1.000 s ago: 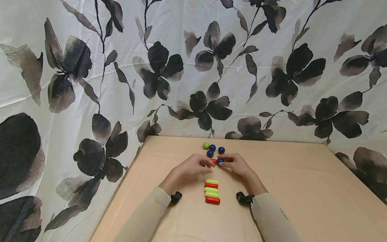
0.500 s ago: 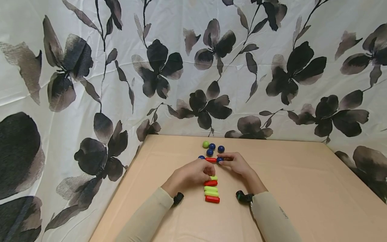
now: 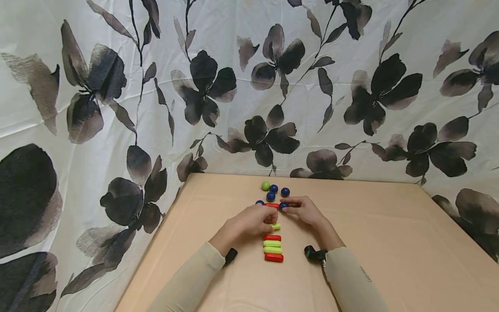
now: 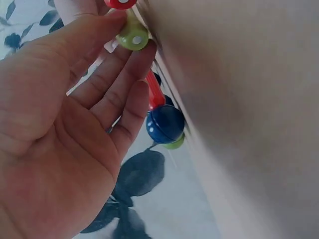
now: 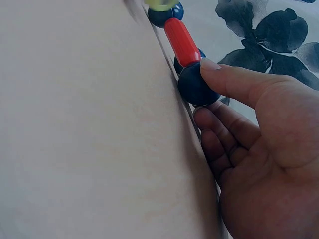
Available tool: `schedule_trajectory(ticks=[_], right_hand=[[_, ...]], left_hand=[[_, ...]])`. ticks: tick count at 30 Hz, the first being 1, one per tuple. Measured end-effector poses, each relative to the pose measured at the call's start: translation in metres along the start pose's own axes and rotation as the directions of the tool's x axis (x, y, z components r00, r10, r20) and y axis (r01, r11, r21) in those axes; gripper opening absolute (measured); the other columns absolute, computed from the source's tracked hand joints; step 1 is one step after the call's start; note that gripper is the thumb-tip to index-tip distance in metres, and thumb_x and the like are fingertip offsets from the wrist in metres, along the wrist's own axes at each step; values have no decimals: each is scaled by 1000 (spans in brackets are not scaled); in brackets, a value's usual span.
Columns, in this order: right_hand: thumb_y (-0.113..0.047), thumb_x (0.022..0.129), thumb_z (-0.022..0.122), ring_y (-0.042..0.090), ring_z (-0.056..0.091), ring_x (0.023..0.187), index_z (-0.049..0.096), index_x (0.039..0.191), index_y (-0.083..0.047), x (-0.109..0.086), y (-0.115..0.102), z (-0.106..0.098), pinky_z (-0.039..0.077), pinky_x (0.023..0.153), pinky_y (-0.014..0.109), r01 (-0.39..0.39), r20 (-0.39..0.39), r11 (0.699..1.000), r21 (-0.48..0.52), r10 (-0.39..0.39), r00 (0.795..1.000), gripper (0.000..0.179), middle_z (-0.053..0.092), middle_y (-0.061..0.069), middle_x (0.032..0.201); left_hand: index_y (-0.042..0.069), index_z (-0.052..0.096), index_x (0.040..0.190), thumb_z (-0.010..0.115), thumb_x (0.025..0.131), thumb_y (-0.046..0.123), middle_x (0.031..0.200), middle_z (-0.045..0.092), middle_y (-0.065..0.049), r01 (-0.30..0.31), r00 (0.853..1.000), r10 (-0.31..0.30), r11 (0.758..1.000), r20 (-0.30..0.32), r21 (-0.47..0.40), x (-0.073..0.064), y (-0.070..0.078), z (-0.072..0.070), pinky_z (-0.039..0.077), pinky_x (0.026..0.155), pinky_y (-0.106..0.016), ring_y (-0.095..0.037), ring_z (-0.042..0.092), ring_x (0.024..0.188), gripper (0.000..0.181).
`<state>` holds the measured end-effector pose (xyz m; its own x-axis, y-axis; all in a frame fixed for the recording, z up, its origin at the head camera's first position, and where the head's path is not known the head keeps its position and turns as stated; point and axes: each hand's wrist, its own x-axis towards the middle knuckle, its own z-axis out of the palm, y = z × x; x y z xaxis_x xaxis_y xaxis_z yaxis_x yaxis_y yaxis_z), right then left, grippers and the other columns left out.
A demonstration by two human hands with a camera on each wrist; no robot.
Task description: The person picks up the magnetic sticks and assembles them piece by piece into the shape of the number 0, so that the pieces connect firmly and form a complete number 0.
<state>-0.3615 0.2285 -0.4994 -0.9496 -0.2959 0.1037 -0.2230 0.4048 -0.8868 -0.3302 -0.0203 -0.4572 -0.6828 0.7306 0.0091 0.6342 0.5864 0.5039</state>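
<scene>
My left hand (image 3: 249, 223) pinches a yellow-green stick (image 3: 276, 226) between thumb and fingers. In the left wrist view the yellow-green stick (image 4: 133, 39) shows a pale round end. Farther up the table, a red stick (image 3: 272, 206) joins two dark blue balls, the left one (image 3: 260, 202) partly behind my left hand. My right hand (image 3: 306, 211) pinches the right-hand blue ball (image 3: 283, 206); the right wrist view shows thumb and fingers on that blue ball (image 5: 197, 85), with the red stick (image 5: 182, 42) leading away from it.
Nearer on the table (image 3: 374, 242) lies a column of red and yellow-green sticks (image 3: 273, 250). Behind the hands sit a green ball (image 3: 265, 186) and loose blue balls (image 3: 285, 192). A floral cloth (image 3: 234, 104) hangs past the far edge.
My left hand has left the red stick's left end, come down to the column and picked up its top yellow-green stick, now slightly away from the others. My right hand stays on the blue ball.
</scene>
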Motion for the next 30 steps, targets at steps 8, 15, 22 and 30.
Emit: schedule_trajectory(ticks=[8, 15, 22, 30], right_hand=[[-9, 95, 76, 27, 65, 110, 73, 130, -6, 0, 2, 0, 51, 92, 20, -2, 3, 1000, 7, 2, 1000, 36, 72, 16, 128], [-4, 97, 72, 29, 63, 109, 68, 132, 3, -7, -18, 1, 52, 93, 29, -1, 16, 999, -34, 1, 1000, 37, 70, 23, 130], [-9, 96, 75, 24, 60, 105, 71, 131, -2, 0, 2, 2, 50, 88, 24, -10, -12, 1000, -30, 10, 1000, 36, 70, 19, 132], [-12, 94, 77, 24, 59, 103, 74, 129, -6, -1, 0, 2, 51, 86, 24, -13, -6, 1000, -1, 13, 1000, 35, 71, 16, 130]], left_hand=[[18, 78, 109, 69, 102, 19, 105, 75, 6, -16, 1000, 20, 950, 8, -312, -4, -15, -6, 53, 91, -26, -10, 62, 100, 12], [10, 77, 123, 66, 103, 18, 125, 75, -8, 17, 1000, -15, 867, 7, -499, -10, -30, -15, 55, 93, -38, -19, 69, 102, 25], [12, 76, 127, 77, 96, 23, 121, 77, 0, 72, 997, -41, 856, 72, -511, -16, -53, -23, 53, 87, -28, -13, 67, 96, 32], [7, 76, 123, 73, 98, 14, 103, 78, -5, 161, 987, -114, 783, 115, -601, -19, -58, -21, 61, 81, -31, -19, 70, 87, 27]])
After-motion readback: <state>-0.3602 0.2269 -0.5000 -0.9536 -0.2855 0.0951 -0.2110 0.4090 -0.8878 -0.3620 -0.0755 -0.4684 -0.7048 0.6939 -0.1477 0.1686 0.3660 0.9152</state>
